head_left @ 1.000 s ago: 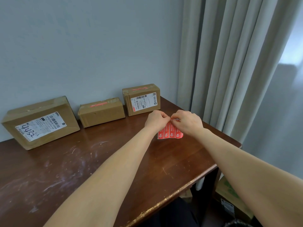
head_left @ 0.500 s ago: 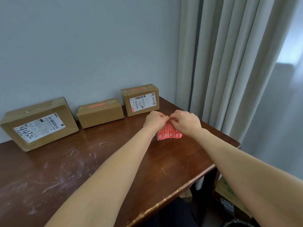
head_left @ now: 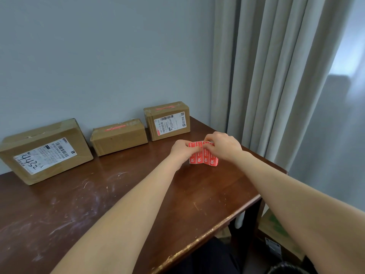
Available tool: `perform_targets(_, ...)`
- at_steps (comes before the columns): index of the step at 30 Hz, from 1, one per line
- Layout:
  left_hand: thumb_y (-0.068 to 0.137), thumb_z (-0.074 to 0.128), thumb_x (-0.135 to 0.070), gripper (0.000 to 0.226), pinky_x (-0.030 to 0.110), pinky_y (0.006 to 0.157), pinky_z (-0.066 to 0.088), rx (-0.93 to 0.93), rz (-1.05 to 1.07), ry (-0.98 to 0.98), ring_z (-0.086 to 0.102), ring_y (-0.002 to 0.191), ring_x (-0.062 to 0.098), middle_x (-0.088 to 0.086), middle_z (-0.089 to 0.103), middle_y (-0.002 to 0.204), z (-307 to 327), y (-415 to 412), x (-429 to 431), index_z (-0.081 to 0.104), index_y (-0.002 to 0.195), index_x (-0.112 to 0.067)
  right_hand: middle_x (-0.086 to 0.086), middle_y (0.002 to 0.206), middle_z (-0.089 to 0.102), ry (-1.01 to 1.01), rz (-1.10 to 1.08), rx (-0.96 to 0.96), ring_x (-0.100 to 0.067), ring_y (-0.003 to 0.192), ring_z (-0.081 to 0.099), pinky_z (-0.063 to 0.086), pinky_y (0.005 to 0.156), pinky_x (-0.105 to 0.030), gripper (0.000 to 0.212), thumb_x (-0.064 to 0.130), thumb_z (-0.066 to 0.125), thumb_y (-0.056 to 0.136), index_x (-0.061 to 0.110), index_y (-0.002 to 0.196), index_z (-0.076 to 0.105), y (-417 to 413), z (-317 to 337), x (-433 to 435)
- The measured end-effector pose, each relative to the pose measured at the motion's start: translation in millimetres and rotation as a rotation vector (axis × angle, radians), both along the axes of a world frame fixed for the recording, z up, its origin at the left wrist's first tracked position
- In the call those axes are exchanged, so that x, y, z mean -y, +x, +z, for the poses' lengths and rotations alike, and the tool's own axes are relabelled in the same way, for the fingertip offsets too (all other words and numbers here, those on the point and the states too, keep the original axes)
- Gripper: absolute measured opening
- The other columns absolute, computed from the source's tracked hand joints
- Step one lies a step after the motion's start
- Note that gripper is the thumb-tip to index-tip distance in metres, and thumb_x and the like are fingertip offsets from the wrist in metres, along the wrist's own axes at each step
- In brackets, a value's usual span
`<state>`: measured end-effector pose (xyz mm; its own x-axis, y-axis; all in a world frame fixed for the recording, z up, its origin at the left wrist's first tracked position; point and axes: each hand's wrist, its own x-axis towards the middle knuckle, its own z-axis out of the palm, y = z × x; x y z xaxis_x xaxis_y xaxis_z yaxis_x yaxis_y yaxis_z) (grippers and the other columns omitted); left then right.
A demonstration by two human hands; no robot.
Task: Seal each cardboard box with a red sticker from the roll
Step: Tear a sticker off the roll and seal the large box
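Observation:
Three cardboard boxes stand in a row against the wall. The large left box (head_left: 46, 150) carries a white label and shows no red sticker on its top. The small middle box (head_left: 119, 136) and the right box (head_left: 167, 120) each have a red sticker across the top seam. A strip of red stickers (head_left: 203, 158) hangs just above the table, held by both hands. My left hand (head_left: 182, 150) pinches its upper left edge. My right hand (head_left: 223, 146) pinches the upper right part, its fingertips on one sticker.
The dark brown table (head_left: 110, 198) is scratched, and its front edge runs diagonally at the lower right. Grey curtains (head_left: 276, 76) hang at the right. More cardboard (head_left: 276, 230) lies on the floor below the table's right end.
The strip of red stickers shows more between my hands now, and my fingers have shifted along its top edge. The boxes have not moved.

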<state>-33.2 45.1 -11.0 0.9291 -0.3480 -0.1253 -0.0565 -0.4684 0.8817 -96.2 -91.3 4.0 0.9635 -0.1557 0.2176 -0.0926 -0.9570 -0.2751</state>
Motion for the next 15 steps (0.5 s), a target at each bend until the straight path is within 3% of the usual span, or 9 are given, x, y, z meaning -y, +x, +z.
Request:
perform_targets(9,0.083,0.072,-0.033,0.045,0.04,0.09,0.054,-0.047,0.06,-0.085,0.067,0.098,0.021,0.007,0.068,0.11,-6.5,-3.0,5.5,0.06,0.122,-0.013,0.0,0.113,0.065,0.06,0.013,-0.088,-0.016,0.097,0.066,0.054,0.076,-0.029,0.039,0.048,0.058,0.09,0.026,0.122,0.058,-0.7,8.9,2.8)
perform_targets(15,0.087,0.067,-0.034,0.044,0.04,0.096,0.051,0.004,0.035,-0.067,0.063,0.104,0.021,0.006,0.066,0.117,-3.0,-4.6,5.5,0.058,0.127,-0.016,0.001,0.111,0.067,0.046,0.002,-0.065,-0.017,0.095,0.066,0.054,0.071,-0.027,0.033,0.045,0.052,0.094,0.027,0.121,0.06,0.5,8.1,-1.8)
